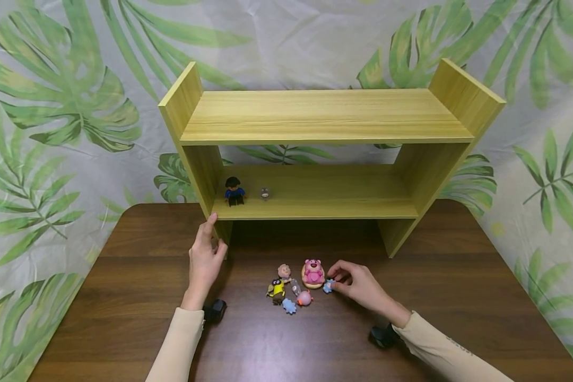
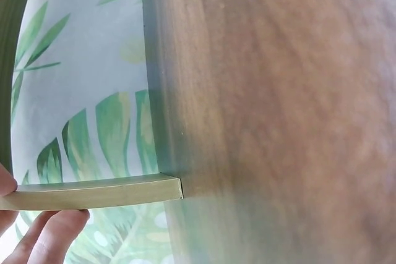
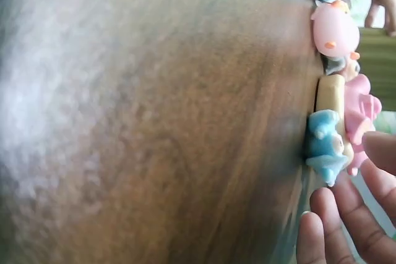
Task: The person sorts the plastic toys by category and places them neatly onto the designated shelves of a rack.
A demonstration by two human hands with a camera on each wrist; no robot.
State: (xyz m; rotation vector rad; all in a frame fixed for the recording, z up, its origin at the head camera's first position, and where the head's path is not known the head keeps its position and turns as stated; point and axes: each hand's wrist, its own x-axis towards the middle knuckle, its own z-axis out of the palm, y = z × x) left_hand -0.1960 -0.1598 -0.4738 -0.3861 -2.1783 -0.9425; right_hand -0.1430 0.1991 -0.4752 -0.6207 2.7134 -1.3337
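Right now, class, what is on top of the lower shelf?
On the lower shelf, towards its left end, are a blue-and-black figure and, to its right, a smaller grey figure. The patches directly beneath and behind them are covered.

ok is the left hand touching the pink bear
No, the left hand is at the left side of the wooden shelf, clearly apart from the pink bear.
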